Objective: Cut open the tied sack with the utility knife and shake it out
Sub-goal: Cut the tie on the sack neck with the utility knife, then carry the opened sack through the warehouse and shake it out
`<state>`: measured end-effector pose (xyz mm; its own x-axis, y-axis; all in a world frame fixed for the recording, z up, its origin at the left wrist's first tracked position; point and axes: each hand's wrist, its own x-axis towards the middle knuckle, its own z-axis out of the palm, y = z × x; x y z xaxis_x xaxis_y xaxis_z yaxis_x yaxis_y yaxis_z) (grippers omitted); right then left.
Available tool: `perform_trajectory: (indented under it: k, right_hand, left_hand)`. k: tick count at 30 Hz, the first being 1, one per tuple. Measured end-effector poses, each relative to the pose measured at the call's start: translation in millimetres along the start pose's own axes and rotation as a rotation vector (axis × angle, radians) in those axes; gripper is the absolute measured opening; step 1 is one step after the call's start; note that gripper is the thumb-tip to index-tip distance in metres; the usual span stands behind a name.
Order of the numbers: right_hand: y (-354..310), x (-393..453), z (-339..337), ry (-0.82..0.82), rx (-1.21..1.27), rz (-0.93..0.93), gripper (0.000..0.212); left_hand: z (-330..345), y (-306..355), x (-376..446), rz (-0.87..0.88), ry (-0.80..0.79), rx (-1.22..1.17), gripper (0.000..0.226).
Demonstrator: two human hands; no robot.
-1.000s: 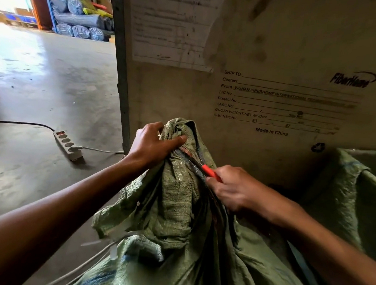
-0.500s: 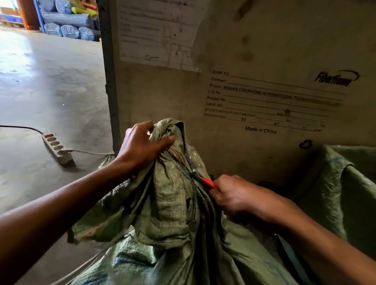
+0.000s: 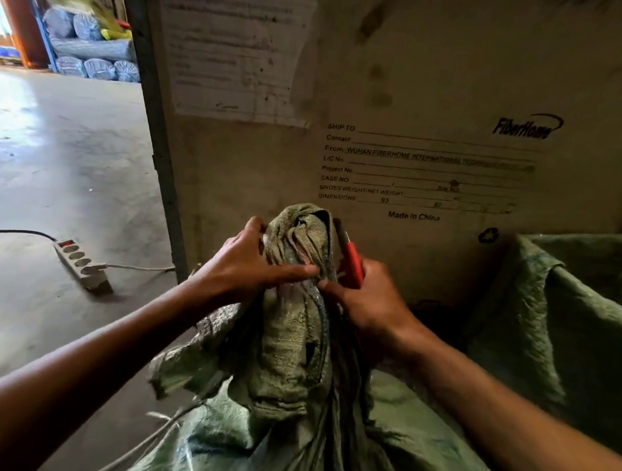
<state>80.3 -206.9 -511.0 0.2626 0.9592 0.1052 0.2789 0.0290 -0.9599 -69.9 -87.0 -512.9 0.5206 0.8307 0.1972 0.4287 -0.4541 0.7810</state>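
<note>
— While you grip that sack [image 3: 288, 346], where is everything?
— My left hand [image 3: 245, 267] is clenched around its bunched neck, fingers pointing toward my right hand [image 3: 367, 304]. That one is closed on the knife [image 3: 351, 259], red handle rising above my knuckles, touching the neck's far side.

Warehouse: bare concrete floor [image 3: 69, 169], stamped shipping crate [image 3: 420, 96], stacked wrapped rolls [image 3: 95, 54] beyond.
</note>
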Motion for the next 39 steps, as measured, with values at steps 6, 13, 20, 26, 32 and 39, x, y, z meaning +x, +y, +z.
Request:
perform_trajectory:
  k: [6,13,20,26,32,39]
  right_hand:
    - [9.8,0.5,-16.7,-0.072,-0.068,0.031,0.022]
    - [31.6,-17.7,-96.3,0.091,-0.282,0.288,0.021]
    - [112.5,-91.5,-131.7,0.391,-0.432,0.507,0.032]
    - [228.2,-181.2,-159.4,0.245,-0.903,0.822,0.027]
    - [298.4,-232.2,-145.5,0.036,-0.988,0.995,0.044]
    - [243.6,-163.1,-157.7,0.31,-0.866,0.642,0.033]
  left_hand:
    - [-2.8,-7.3,0.4,0.147,-0.199,0.026,0.064]
    - [15.0,-17.4,-0.4,0.16,-0.179,0.107,0.059]
    - [111.3,12.2,-2.4,0.295,-0.109,0.193,0.071]
    - [167.5,30.3,-16.4,0.598,-0.12,0.27,0.051]
    - [177.2,24.0,-25.9,0.72,-0.128,0.226,0.049]
    - [159.7,30.0,-12.8,0.734,-0.069,0.189,0.036]
